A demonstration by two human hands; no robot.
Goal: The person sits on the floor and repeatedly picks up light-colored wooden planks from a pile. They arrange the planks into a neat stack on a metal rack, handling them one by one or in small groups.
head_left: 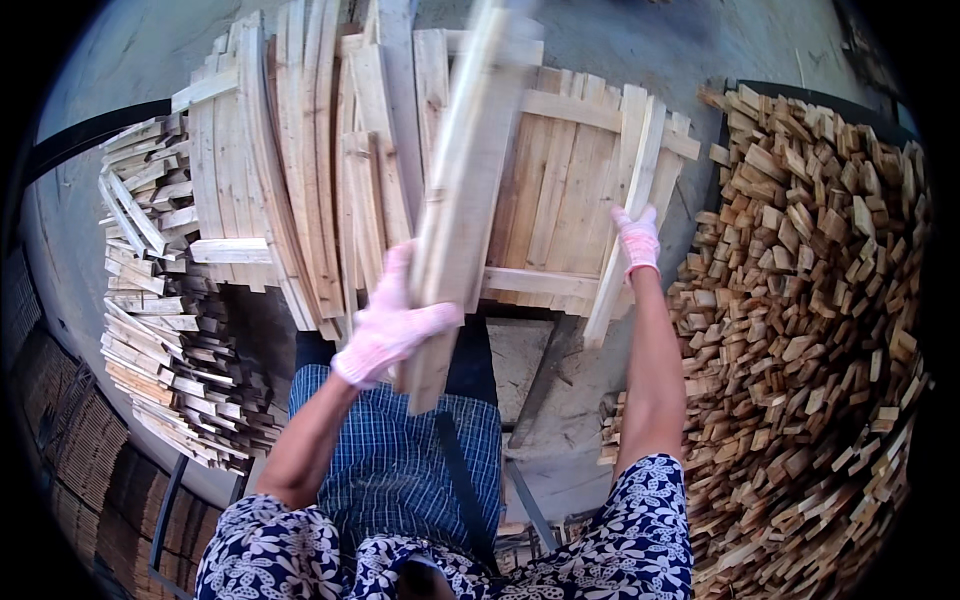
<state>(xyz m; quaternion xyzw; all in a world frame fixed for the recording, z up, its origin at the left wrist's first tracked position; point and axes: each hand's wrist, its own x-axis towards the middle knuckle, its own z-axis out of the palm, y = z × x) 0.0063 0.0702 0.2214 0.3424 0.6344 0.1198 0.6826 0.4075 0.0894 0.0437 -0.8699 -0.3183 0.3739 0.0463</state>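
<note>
Both my hands wear pink-and-white gloves. My left hand (388,325) is closed round the lower part of a long pale wooden plank (468,190), its thumb across the front. The plank tilts up, and its upper end is blurred; a second board may lie against it. Farther right, my right hand (638,240) grips a narrow wooden board (618,275) by its edge, partly hiding it. That board lies slanted over a slatted wooden panel (560,185) with crosspieces along its top and bottom.
Several loose long boards (300,160) lie left of my left hand, over another slatted panel (215,150). A tall stack of short wood pieces (800,330) stands at the right, and a pile of wood strips (150,330) at the left. Dark metal bars (165,515) show low at the left.
</note>
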